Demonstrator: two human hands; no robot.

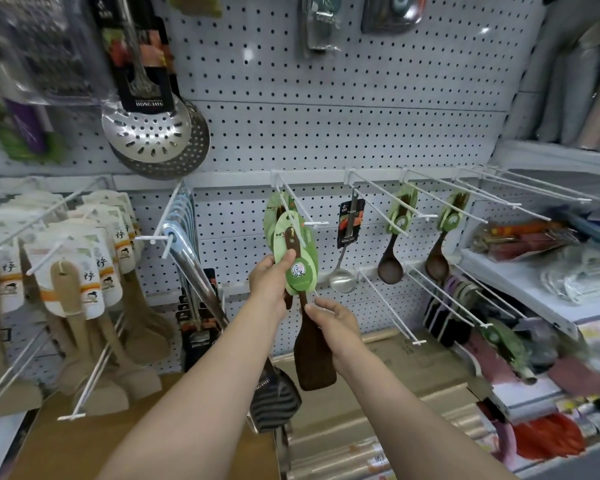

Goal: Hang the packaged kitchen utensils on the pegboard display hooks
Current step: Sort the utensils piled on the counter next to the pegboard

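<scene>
I had the dark wooden spatula (314, 355) up at the pegboard (326, 81), with its green header card (300, 268) lying against the white display hook (300, 216) in the middle of the lower row. My left hand (269, 280) gripped the card, thumb curled over its front face, and the top of the card sat right at the wire, overlapping another green card already hanging behind it; I could not tell for certain whether the hole had passed over the hook's tip or only rested beside it. My right hand (336, 323) pinched the thin neck of the spatula just under the card, fingers curled loosely about it, steadying the blade, which hung tilted down and to the right. By my reckoning this piece was in the last part of its hanging: it needed sliding back along the wire and then letting go. Much of the wall looked stocked: pale wooden spatulas (77, 299) crowded the hooks on the left, a steel ladle (343, 268) and two dark wooden spoons (390, 261) hung to the right, and slotted skimmers (156, 136) hung above. Several long hooks at lower right stood bare, so more hanging might remain, though I saw no loose stock waiting, apart from the piece in my hands.
</scene>
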